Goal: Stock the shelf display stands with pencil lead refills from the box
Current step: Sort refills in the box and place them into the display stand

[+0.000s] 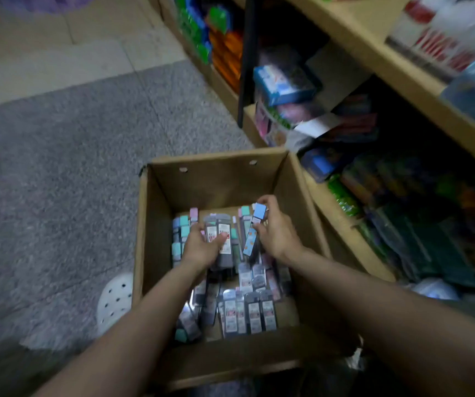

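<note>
Both hands are down inside the open cardboard box (156,224), which stands on the grey floor (58,167) just beside the wooden shelf (345,224). The left hand (201,247) has its fingers curled around a bunch of dark grey refill packs (221,239). The right hand (276,233) holds a few pastel packs, the front one a blue pack (254,230) that stands almost upright between thumb and fingers.

In my judgement the work is at an early or middle stage. Many loose refill packs (247,308) lie in the bottom of the box, so much is left to carry over. The display stands themselves I cannot make out; the shelf at the right is blurred and full of mixed coloured goods.

The dark packs carry white labels with red marks, but the writing is too small and blurred to read. No brand name is legible. A white perforated shoe (116,299) shows left of the box.
</note>
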